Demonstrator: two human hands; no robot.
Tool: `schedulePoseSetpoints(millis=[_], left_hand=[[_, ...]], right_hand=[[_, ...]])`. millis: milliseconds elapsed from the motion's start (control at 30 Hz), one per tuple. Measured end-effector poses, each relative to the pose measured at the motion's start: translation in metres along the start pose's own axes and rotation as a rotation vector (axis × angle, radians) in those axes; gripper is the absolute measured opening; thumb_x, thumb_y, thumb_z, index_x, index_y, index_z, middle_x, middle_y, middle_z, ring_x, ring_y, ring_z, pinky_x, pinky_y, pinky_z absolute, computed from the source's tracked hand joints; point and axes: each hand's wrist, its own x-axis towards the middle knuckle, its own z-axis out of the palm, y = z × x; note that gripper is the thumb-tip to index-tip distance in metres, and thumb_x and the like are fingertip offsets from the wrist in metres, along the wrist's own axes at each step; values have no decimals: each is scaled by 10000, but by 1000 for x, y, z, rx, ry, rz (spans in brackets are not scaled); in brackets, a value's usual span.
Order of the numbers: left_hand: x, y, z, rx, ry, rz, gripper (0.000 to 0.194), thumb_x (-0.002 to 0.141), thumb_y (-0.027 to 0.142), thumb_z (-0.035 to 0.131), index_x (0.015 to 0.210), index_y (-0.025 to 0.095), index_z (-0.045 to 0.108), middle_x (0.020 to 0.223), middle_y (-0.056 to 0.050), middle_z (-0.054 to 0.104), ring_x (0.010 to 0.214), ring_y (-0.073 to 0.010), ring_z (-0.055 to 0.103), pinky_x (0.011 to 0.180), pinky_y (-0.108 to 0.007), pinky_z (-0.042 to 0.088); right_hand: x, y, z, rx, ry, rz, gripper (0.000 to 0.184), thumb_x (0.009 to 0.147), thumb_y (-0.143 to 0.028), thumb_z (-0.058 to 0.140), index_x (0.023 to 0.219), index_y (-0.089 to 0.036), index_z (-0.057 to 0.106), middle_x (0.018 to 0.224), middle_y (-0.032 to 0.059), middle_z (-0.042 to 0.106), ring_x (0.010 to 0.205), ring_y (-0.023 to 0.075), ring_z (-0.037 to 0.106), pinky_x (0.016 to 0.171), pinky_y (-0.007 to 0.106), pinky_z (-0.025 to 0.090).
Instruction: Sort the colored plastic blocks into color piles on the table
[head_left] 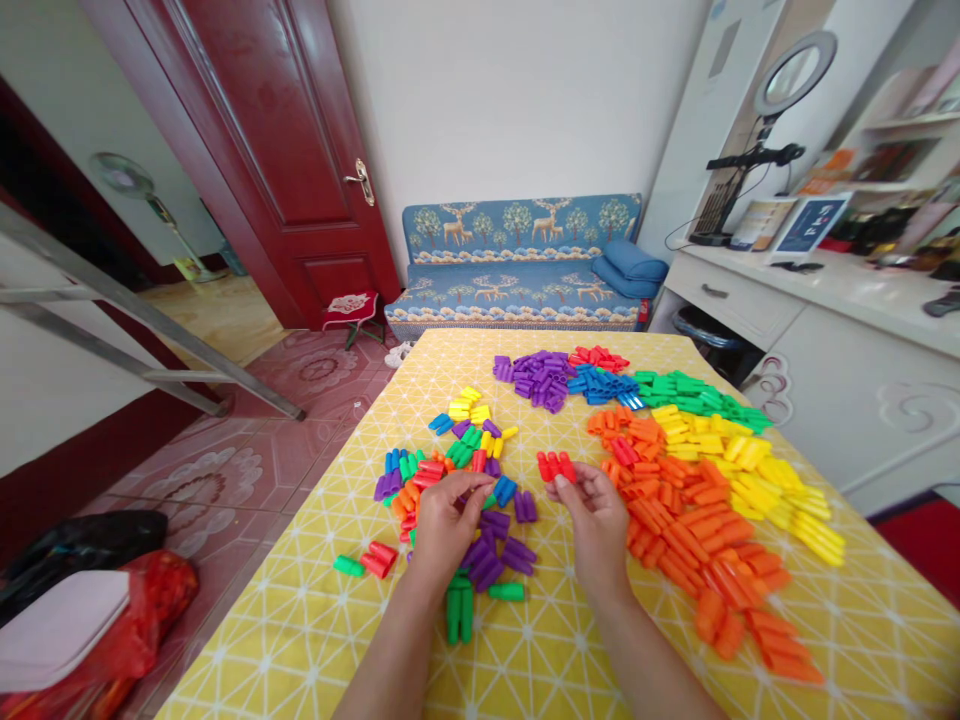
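My right hand (598, 515) pinches a row of several red plastic caps (553, 466), shaped like pen caps and held side by side above the table. My left hand (448, 515) is closed, thumb against fingertips, over a mixed heap; whatever it pinches is hidden. Around it lie purple caps (486, 560), red caps (380, 559), green caps (460, 610), blue caps (504, 490) and yellow caps (469, 405), many in small rows. To the right of my right hand spreads a large pile of orange caps (690, 530).
Sorted by colour, yellow (765, 475), green (701, 393), blue (600, 383) and purple piles (540, 378) curve along the far and right side of the yellow patterned tablecloth (300, 610). Beyond stand a blue sofa (510, 290), a stool (351, 308) and a white desk (847, 310).
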Motion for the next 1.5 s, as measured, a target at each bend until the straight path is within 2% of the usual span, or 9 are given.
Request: schedulePoseSetpoints(millis=[100,267,367,567,767,1067,1200,1333,1500], left_hand=[[0,0,0,38,-3,20,127,856,228,606,891,201,726,857,-21,732,734,-140,660,665,-233,502],[0,-1,3,67,-28,71,133,866,213,594,908,209,719,887,-21,734,800,-149,671,733,-253,519],[0,-1,5,89,-25,91,128,866,209,591,894,209,716,876,-22,737,796,-153,674,733,-260,523],[-1,-1,7,113,-23,122,136,860,187,588,902,216,715,876,-19,741,794,-158,680,735,-268,529],[-1,-1,5,116,-20,109,141,865,194,580,903,213,714,888,-27,740,804,-164,679,739,-272,528],[-1,2,5,126,-34,113,152,865,181,568,906,214,711,884,-27,742,799,-166,683,733,-270,531],[-1,2,4,127,-29,121,152,866,185,566,902,215,711,886,-32,743,803,-171,686,738,-277,537],[-1,3,3,137,-36,115,154,865,181,567,906,217,711,890,-28,742,804,-167,683,740,-271,533],[-1,3,4,134,-45,111,155,864,176,569,912,219,710,890,-22,740,805,-161,679,740,-263,526]], right_hand=[[8,1,-9,15,30,12,373,768,-395,688,1063,-188,592,932,38,687,740,160,656,681,299,539],[31,-15,-34,-206,35,-77,397,788,-453,629,1069,-173,638,833,33,670,662,150,614,581,265,496],[66,-23,-61,-514,74,-162,354,793,-454,598,998,-172,659,878,54,683,735,175,627,661,286,493],[125,-31,-95,-1224,-201,-72,216,793,-324,572,825,-168,717,930,102,714,889,243,651,750,309,456],[130,-41,-90,-1362,-290,-10,234,810,-381,572,870,-229,738,914,57,730,860,227,667,698,284,451],[114,-52,-78,-1570,-200,45,207,793,-396,572,856,-271,724,930,65,715,875,271,666,622,312,430],[111,-51,-74,-1556,-173,-11,406,830,-480,528,1144,-254,649,1153,117,652,978,297,648,681,349,456],[108,-52,-71,-1609,-318,10,757,681,-614,651,1338,-262,519,1313,159,536,1056,341,616,733,387,474],[105,-58,-65,-1691,-436,88,729,644,-472,705,1318,-276,511,1286,138,530,1038,323,625,723,363,464]])
